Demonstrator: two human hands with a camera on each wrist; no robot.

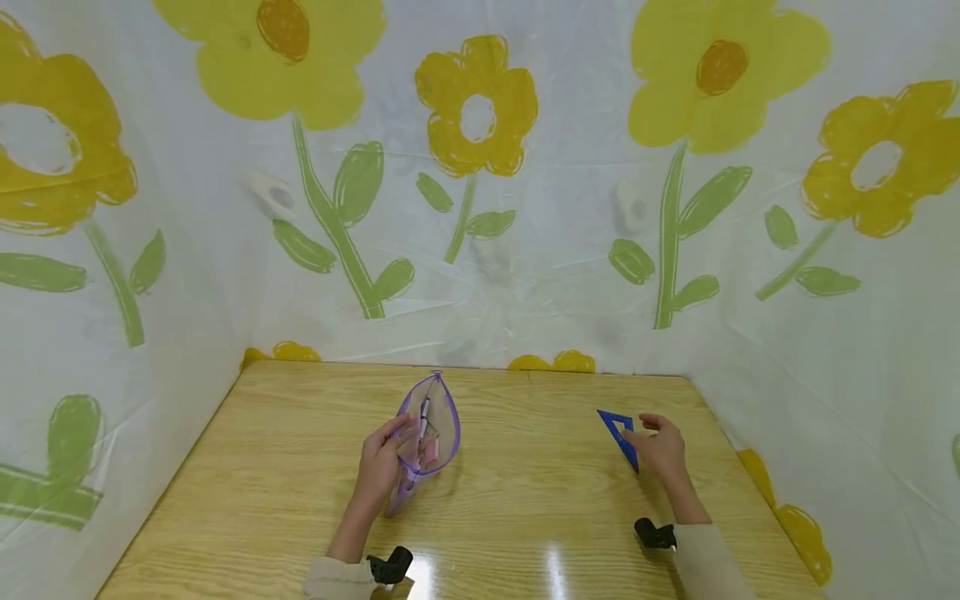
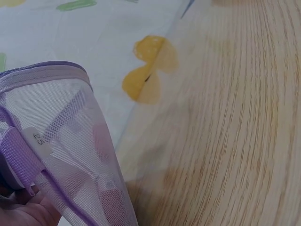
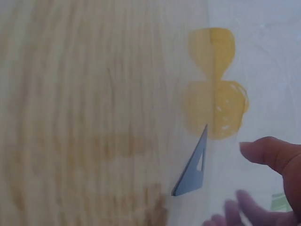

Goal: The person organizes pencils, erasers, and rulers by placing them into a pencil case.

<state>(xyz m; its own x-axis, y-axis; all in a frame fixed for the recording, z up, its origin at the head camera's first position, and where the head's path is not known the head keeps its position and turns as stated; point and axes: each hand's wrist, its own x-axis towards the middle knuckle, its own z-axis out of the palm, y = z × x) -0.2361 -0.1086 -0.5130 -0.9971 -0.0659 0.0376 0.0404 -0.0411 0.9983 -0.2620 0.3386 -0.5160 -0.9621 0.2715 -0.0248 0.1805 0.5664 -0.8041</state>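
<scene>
My left hand (image 1: pixel 381 458) grips the side of a clear mesh pencil pouch (image 1: pixel 448 417) with purple trim. The pouch's mouth gapes open, and inside lie a pen (image 1: pixel 424 410) and a pink-and-white item (image 1: pixel 431 452). Its mesh side (image 2: pixel 80 117) fills the left of the left wrist view, with the hand partly hidden behind it. Over on the right, a blue set square (image 1: pixel 627 452) overlaps the thumb of my right hand (image 1: pixel 666 448) in the head view. In the right wrist view, thumb and fingers are spread apart, and the set square (image 3: pixel 192 174) shows beyond their tips.
A wooden table (image 1: pixel 525 483) spreads under both hands. White flower-printed cloth (image 1: pixel 495 292) rises along its back and sides. On the pouch is a small white tag (image 2: pixel 37 141) beside a purple strap (image 2: pixel 21 157). Each wrist wears a black camera (image 1: pixel 392 567).
</scene>
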